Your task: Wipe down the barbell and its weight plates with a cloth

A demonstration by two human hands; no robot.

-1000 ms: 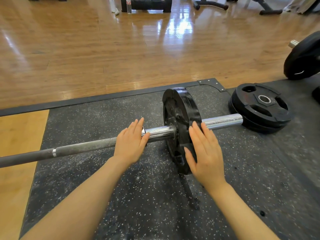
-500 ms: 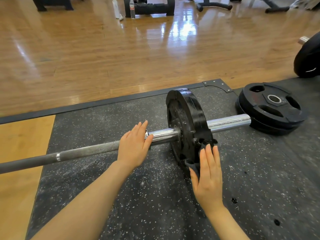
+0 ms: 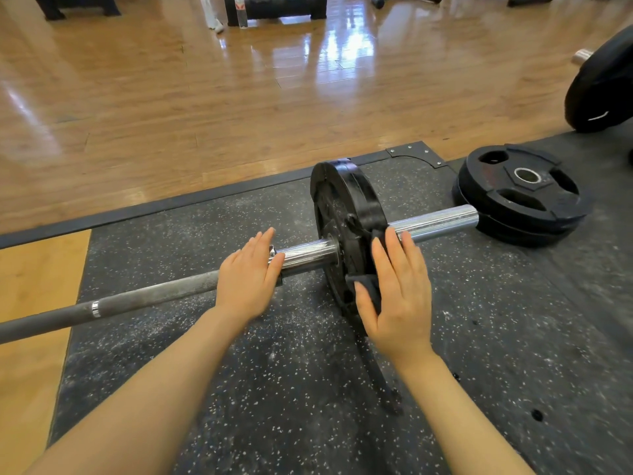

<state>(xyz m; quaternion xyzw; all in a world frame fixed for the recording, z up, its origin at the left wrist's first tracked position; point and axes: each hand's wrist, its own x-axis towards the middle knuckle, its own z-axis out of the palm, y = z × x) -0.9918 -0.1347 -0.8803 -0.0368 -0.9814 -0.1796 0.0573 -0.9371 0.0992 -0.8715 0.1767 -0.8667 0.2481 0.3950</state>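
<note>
Barbell (image 3: 164, 296) on rubber mat (image 3: 479, 320), left hand (image 3: 248, 275) flat on shaft, fingers straight, right hand (image 3: 394, 296) flat, pressing dark cloth (image 3: 368, 289) against upright weight plate (image 3: 346, 214).

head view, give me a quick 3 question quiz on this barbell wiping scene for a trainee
1. True or false: the right hand presses a dark cloth against the upright weight plate on the barbell.
2. Where does the left hand rest?
A. on the loose plates lying flat
B. on the bar just inside the loaded plate
C. on the wooden floor
3. Fill in: the loose plates lie flat on the mat near the bar's ____ sleeve end.

Key
1. True
2. B
3. chrome (shiny metal), on the right side of the view
</note>
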